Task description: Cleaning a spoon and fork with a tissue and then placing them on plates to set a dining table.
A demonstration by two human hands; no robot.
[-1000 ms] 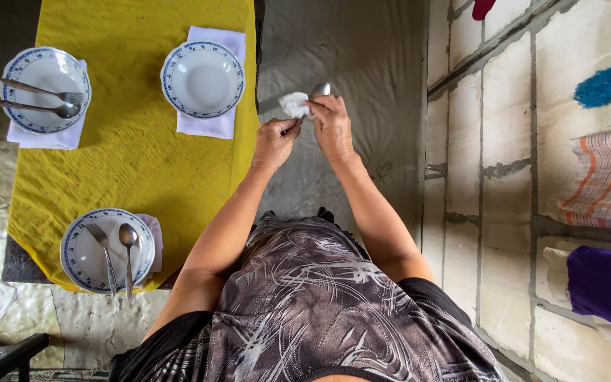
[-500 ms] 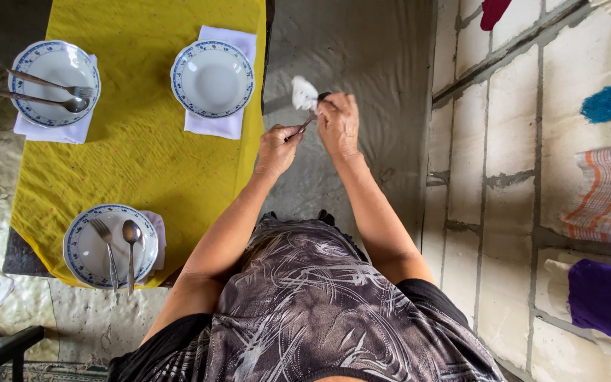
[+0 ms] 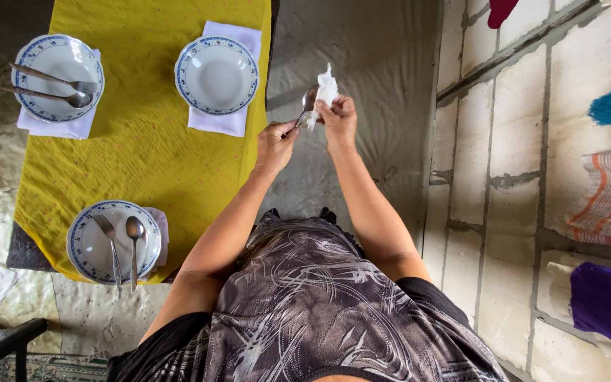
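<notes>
Both hands are up in front of the body, just off the right edge of the yellow tablecloth (image 3: 143, 148). The left hand (image 3: 276, 145) is pinched closed around the handle of a metal spoon (image 3: 305, 107), which slants up and to the right. The right hand (image 3: 339, 119) is closed on a crumpled white tissue (image 3: 327, 90), pressed right against the bowl of the spoon, so spoon and tissue meet between the two hands over the grey floor. On the cloth, the far right plate (image 3: 217, 74), white with a blue rim, sits bare on a white napkin (image 3: 233, 122), just left of the hands. The far left plate (image 3: 58, 78) carries a fork and spoon laid across it, with another napkin under it. The near plate (image 3: 113, 240), at the near edge of the table, holds a fork (image 3: 110, 244) and a spoon side by side. To the right runs a pale block wall (image 3: 518, 177), with coloured cloths (image 3: 606, 205) along the right edge.
</notes>
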